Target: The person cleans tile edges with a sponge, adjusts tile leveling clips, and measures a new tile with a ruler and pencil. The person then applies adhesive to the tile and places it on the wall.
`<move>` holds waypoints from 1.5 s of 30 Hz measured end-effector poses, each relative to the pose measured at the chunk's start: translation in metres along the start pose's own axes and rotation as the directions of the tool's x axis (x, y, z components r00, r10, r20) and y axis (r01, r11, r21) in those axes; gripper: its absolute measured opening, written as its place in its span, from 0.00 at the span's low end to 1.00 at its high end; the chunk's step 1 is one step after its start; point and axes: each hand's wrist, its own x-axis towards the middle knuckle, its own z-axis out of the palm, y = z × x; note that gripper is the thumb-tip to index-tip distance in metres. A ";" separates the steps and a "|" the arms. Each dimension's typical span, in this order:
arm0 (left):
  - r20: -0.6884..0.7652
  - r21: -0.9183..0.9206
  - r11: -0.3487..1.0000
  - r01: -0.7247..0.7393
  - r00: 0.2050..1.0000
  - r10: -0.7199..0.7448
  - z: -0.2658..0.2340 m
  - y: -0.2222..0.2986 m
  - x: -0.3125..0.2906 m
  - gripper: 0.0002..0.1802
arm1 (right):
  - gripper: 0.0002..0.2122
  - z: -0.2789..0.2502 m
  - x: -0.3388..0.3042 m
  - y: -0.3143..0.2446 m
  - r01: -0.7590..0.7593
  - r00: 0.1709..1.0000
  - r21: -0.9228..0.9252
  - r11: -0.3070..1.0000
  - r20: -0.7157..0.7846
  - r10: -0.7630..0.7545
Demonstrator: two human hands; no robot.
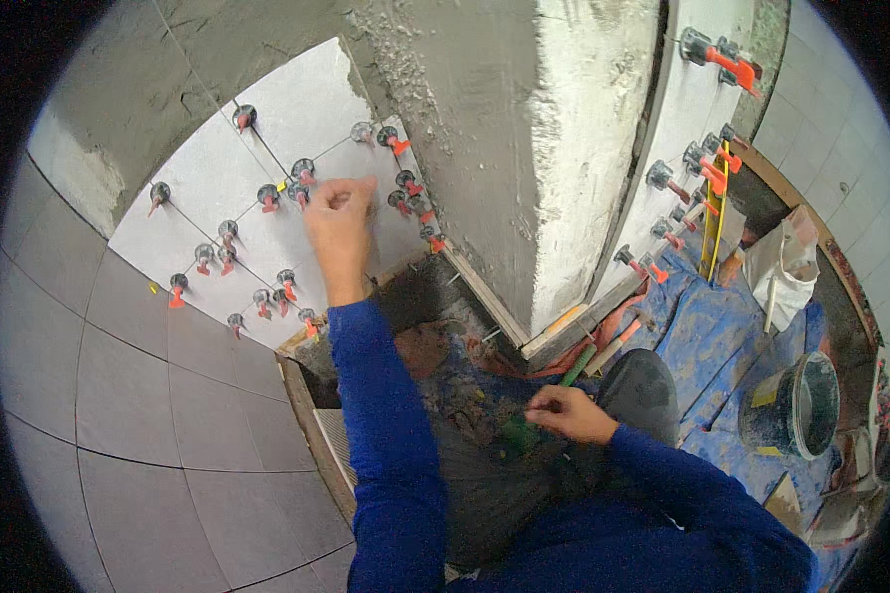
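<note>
Over the white wall tiles (pixel 297 99) on the left, my left hand (pixel 341 232) is raised with its fingers curled together. It is beside a black tile levelling clip (pixel 303 172) with a red tab, at a tile joint. Whatever those fingers hold, if anything, is hidden. Several more such clips, one of them a single clip (pixel 244 118) higher up, sit along the joints. Low in front of my body, my right hand (pixel 569 413) is closed in a pinch near my dark trouser leg (pixel 638 395). I cannot make out what is in it.
Grey tiles (pixel 129 395) cover the left side. A rough plastered column (pixel 465 148) stands ahead, with more clipped white tiles (pixel 687 109) to its right. At right are a dark bucket (pixel 764 420), a blue tarp (pixel 702 336), a yellow level (pixel 716 222) and a white sack (pixel 786 262).
</note>
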 end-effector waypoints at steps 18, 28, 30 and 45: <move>0.349 0.894 -0.021 -0.448 0.664 0.662 0.038 0.062 0.123 0.37 | 0.16 -0.110 -0.089 0.083 -0.177 0.957 0.705 0.686 -0.040 0.288; 0.211 0.925 0.077 -0.373 0.671 0.711 0.050 0.057 0.125 0.39 | 0.17 -0.120 -0.095 0.093 -0.133 0.960 0.780 0.611 -0.053 0.276; 0.201 0.929 0.076 -0.363 0.666 0.718 0.050 0.057 0.127 0.39 | 0.17 -0.121 -0.096 0.093 -0.137 0.958 0.773 0.619 -0.055 0.280; 0.192 0.930 0.097 -0.355 0.694 0.694 0.054 0.056 0.123 0.40 | 0.19 -0.122 -0.094 0.095 -0.153 0.960 0.789 0.595 -0.023 0.278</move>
